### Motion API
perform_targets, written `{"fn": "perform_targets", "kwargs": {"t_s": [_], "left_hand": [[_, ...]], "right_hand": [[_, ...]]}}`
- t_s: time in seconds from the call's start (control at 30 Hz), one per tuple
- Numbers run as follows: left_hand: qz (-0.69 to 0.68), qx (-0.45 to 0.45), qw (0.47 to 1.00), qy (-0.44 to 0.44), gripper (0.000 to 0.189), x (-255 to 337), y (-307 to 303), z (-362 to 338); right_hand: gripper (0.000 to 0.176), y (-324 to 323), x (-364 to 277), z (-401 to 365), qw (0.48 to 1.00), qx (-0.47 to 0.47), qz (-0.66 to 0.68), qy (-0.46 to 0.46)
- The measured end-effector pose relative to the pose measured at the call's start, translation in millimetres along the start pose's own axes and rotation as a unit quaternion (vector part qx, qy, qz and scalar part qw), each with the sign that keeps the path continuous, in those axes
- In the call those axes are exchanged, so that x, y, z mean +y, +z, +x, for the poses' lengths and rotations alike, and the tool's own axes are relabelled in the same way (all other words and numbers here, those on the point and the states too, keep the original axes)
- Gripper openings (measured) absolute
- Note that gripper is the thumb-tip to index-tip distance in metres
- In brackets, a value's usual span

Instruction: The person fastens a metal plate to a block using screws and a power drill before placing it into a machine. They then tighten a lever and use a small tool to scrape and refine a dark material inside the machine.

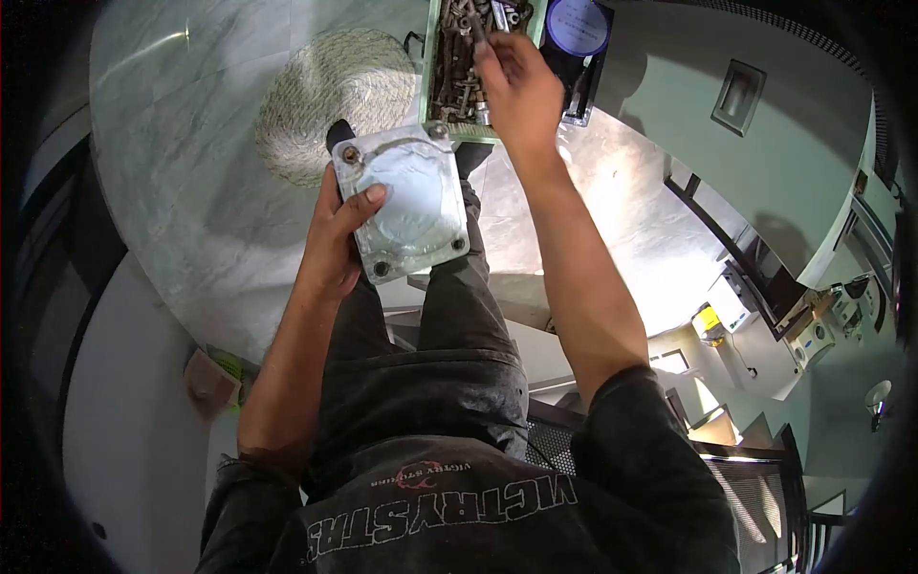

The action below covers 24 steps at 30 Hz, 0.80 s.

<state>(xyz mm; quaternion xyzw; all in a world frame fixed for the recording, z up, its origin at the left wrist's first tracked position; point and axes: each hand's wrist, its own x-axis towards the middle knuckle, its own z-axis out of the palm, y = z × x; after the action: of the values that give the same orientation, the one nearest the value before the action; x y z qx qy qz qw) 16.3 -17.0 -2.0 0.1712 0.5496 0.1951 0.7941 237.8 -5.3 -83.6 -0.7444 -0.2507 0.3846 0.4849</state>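
A squarish metal plate [413,203] with a hole near each corner and a pale smeared round patch is held up in my left hand [341,225], its thumb across the face and the other fingers behind the edge. My right hand [521,88] is over a green-rimmed tray [427,69] of rusty bolts and metal fittings [454,67]. Its thumb and fingers are pinched round a thin dark bolt-like piece [477,29], which points up and away from me.
A round woven mat [330,100] lies on the tiled floor beyond the plate. Beside the tray is a blue round lid [578,25] on a dark case. My legs are below the plate. A yellow-labelled container [709,323] stands at the right.
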Motion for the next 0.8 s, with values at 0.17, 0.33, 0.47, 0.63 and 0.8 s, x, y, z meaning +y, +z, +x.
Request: {"fn": "perform_targets", "kwargs": {"t_s": [0.17, 0.33, 0.47, 0.63, 0.8], "left_hand": [[-0.029, 0.017, 0.999, 0.028, 0.069, 5.3, -1.2, 7.3], [-0.014, 0.019, 0.999, 0.029, 0.068, 6.2, -12.5, 9.9], [0.001, 0.040, 0.999, 0.030, 0.069, 6.0, -5.9, 3.4], [0.022, 0.017, 0.999, 0.030, 0.070, -6.7, -8.1, 2.4], [-0.016, 0.018, 1.000, 0.008, 0.070, -9.5, -2.3, -3.2]], "right_hand": [[0.010, -45.7, -52.6, -98.7, 0.992, -0.085, 0.085, 0.050], [0.008, -55.7, -38.0, -151.9, 0.974, -0.126, 0.084, 0.169], [0.010, -60.4, -47.7, -159.1, 0.972, -0.150, -0.039, 0.179], [0.017, -37.6, -48.9, -166.6, 0.965, -0.137, -0.221, 0.002], [0.019, -40.4, -23.4, -185.2, 0.987, -0.114, 0.036, 0.105]]}}
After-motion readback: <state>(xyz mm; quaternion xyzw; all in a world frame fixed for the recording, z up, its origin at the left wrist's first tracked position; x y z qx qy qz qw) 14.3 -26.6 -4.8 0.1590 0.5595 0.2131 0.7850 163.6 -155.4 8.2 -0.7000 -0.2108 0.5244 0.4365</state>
